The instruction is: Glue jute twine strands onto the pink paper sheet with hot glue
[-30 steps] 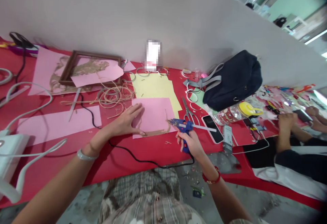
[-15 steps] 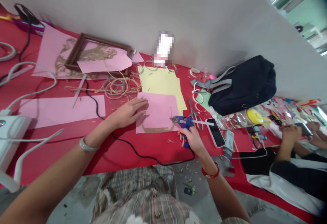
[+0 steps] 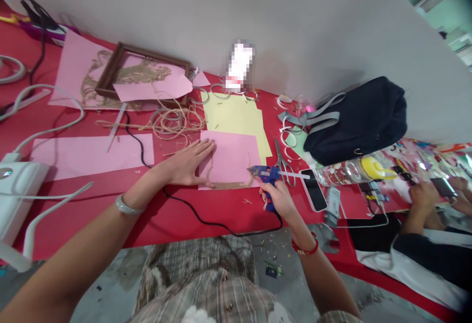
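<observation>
My right hand (image 3: 278, 197) is wrapped round the handle of a blue glue gun (image 3: 266, 173) with a white glue stick in its back. The gun's nozzle is over the right edge of a pink sheet (image 3: 234, 156). Brown twine (image 3: 232, 185) lies along the sheet's lower edge and partly up both sides. My left hand (image 3: 186, 164) rests flat on the sheet's left edge, fingers spread, holding nothing. Beneath the pink sheet is a yellow sheet (image 3: 236, 116). Loose twine (image 3: 177, 120) lies coiled behind my left hand.
Scissors (image 3: 283, 163), a phone (image 3: 313, 190), a bottle (image 3: 346, 171) and a dark bag (image 3: 357, 121) are on the right. A wooden frame (image 3: 110, 70) and a power strip (image 3: 22, 190) are on the left. A black cord crosses the front. Another person's hands (image 3: 424, 196) are far right.
My left thumb has moved down toward the twine at the sheet's lower left. The glue gun stays near the sheet's right edge. The camera view has shifted slightly.
</observation>
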Demonstrator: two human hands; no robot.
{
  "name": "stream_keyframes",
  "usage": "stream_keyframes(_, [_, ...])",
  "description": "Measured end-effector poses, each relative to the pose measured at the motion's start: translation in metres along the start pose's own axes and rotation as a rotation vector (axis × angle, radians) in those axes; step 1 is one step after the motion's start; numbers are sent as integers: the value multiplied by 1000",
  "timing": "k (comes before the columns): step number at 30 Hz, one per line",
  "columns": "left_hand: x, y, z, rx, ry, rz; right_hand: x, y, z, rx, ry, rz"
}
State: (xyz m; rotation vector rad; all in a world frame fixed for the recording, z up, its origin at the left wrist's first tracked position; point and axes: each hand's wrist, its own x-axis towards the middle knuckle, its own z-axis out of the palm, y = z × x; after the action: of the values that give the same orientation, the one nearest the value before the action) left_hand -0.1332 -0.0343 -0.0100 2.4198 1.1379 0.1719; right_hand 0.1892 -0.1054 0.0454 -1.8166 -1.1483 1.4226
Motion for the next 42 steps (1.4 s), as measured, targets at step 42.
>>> stream_keyframes(42, [1,-3,6,50,-18,35,1,9,3,-18,-98,-9])
